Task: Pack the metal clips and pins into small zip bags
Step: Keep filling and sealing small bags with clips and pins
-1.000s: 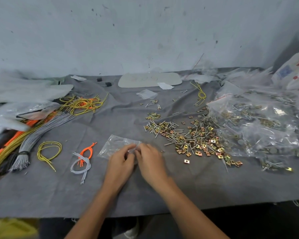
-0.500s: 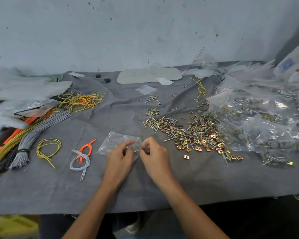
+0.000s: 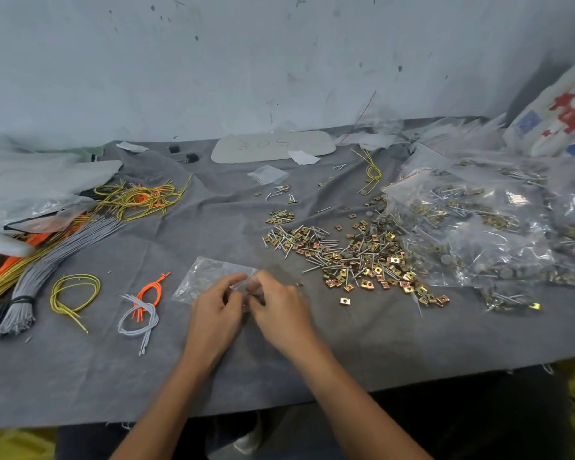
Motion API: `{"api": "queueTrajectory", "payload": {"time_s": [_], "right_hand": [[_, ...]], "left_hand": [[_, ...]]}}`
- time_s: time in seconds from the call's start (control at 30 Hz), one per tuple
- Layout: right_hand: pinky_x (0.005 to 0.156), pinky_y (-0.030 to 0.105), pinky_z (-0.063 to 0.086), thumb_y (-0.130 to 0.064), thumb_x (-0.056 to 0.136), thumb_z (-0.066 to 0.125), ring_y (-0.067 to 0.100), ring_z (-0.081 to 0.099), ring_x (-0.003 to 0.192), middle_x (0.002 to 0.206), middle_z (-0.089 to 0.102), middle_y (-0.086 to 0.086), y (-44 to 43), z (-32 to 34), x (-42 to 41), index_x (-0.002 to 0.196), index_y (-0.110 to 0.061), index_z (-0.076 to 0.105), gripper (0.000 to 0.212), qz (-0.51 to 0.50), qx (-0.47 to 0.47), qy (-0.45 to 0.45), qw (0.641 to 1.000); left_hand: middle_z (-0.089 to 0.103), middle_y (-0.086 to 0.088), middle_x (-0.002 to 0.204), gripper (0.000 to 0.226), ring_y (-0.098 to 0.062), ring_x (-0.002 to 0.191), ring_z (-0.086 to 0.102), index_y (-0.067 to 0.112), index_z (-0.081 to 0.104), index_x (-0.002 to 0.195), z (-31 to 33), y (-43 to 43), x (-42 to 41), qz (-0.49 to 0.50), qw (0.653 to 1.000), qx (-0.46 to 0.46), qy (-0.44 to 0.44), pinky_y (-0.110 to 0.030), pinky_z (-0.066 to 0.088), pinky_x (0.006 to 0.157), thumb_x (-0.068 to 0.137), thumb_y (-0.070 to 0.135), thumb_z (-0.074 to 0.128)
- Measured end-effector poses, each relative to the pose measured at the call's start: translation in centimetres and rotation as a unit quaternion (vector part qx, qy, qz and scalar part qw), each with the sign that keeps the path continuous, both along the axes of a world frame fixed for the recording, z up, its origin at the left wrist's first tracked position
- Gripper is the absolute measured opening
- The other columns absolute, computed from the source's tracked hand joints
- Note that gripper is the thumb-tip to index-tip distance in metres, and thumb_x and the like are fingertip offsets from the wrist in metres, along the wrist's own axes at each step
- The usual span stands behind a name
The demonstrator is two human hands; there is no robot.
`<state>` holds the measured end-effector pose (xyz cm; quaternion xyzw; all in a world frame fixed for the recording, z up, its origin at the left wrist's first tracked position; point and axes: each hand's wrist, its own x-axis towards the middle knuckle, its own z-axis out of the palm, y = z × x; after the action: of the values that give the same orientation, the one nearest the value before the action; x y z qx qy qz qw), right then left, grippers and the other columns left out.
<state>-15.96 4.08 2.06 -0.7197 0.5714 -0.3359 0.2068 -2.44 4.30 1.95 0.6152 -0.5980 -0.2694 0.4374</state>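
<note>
On the grey cloth surface (image 3: pixel 80 376) I see a clear zip bag (image 3: pixel 206 277). My left hand (image 3: pixel 216 313) and right hand (image 3: pixel 281 310) meet at its near edge, each grip curled, pinching the plastic. Loose metal clips and pins (image 3: pixel 356 257) lie heaped just right.

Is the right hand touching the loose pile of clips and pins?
Apart. The head view shows bare grey cloth between the right hand and the pile of clips and pins; the hand works at the zip bag instead.
</note>
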Motion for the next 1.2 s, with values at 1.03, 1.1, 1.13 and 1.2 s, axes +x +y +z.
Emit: {"api": "queueTrajectory", "payload": {"time_s": [1.03,1.1,1.13,1.2], "right_hand": [[0.099,0.039,0.042,-0.051,0.091,0.064,0.030,0.051,0.119,0.122,0.062,0.004,-7.5,4.5,-11.4,0.106,-0.023,0.068,0.032,-0.041,0.032,0.325,0.944],[0.098,0.040,0.043,-0.044,0.094,0.063,0.030,0.052,0.117,0.119,0.061,0.004,-7.4,4.7,-11.2,0.104,-0.024,0.068,0.023,-0.024,0.034,0.333,0.942],[0.096,0.040,0.044,-0.038,0.095,0.061,0.030,0.053,0.116,0.117,0.061,0.004,-7.4,4.7,-10.9,0.103,-0.024,0.067,0.018,-0.011,0.035,0.332,0.942],[0.094,0.041,0.046,-0.030,0.097,0.057,0.030,0.055,0.113,0.115,0.062,0.004,-7.3,4.5,-10.6,0.103,-0.022,0.066,0.013,0.010,0.044,0.327,0.944]], "left_hand": [[0.057,0.005,0.060,0.038,-0.004,0.053,0.047,0.025,0.072,0.119,-0.4,-0.4,-0.1,0.008,1.000,-0.022,-0.020,-0.018,0.040,0.057,0.092,0.006,0.053],[0.058,0.004,0.062,0.038,-0.004,0.054,0.047,0.025,0.072,0.119,-0.4,-0.4,-0.1,0.007,1.000,-0.022,-0.018,-0.018,0.040,0.057,0.092,0.006,0.053],[0.060,0.002,0.063,0.038,-0.004,0.055,0.048,0.025,0.072,0.119,-0.4,-0.4,-0.1,0.008,1.000,-0.022,-0.017,-0.018,0.040,0.058,0.092,0.006,0.053],[0.063,-0.002,0.067,0.038,-0.004,0.057,0.050,0.025,0.072,0.120,-0.4,-0.4,-0.1,0.009,1.000,-0.022,-0.013,-0.020,0.042,0.060,0.092,0.008,0.053]]}}
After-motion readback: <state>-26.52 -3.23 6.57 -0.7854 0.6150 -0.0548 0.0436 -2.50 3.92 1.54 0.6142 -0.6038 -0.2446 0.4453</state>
